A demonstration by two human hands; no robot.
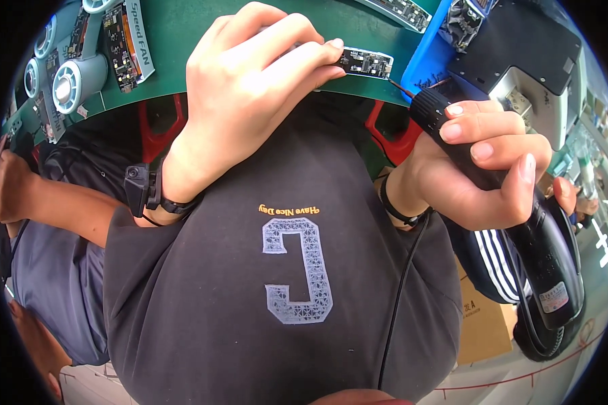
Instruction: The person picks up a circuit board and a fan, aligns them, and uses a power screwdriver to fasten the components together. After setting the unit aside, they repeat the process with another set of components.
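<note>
My left hand (246, 84) is closed around a slim light-coloured housing with a black circuit board (368, 63) in it, held near the table's front edge. Its fingers cover the left part of the housing. In my right hand (476, 158) is a black electric screwdriver (550, 260), gripped with the fingers wrapped around its body. The thin screwdriver bit (400, 88) points up and left to the right end of the board. Whether the tip touches a screw there is too small to tell.
On the green table (169, 40), several pale blue fan parts (69, 86) with exposed boards lie at the left. Another board housing (402, 12) lies at the top. A blue bin (425, 50) and a black-topped device (520, 40) stand at right. Another person's arm (67, 202) is at left.
</note>
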